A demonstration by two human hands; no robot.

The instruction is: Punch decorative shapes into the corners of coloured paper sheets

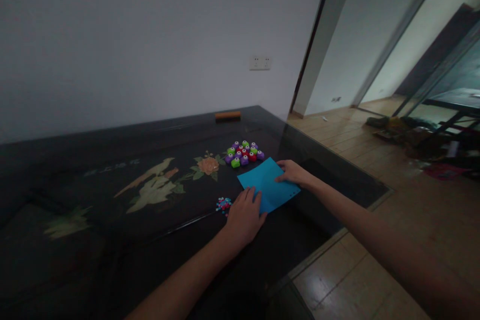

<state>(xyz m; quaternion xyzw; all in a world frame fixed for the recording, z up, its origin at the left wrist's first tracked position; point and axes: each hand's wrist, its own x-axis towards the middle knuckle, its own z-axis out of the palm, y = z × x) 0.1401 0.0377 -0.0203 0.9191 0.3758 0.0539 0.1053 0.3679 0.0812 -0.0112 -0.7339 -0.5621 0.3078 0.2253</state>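
A blue sheet of paper (pixel 268 182) lies at an angle on the dark table, with a few small holes along its lower right edge. My left hand (pixel 245 215) rests at the paper's lower left side, fingers stretched out over its edge. At the upper right edge, my right hand (pixel 292 172) has the paper between thumb and fingers. Just left of my left hand is a small heap of pink, white and blue paper bits (pixel 224 204). Beyond the paper sits a cluster of purple, green and red craft punches (pixel 243 154) with white tops.
The glossy black table (pixel 180 270) carries a bird-and-flower picture (pixel 161 185). An orange-brown bar-shaped object (pixel 227 116) lies near the far edge, by the wall. The table's right edge drops to a tiled floor (pixel 352 265). A wall socket (pixel 260 63) is behind.
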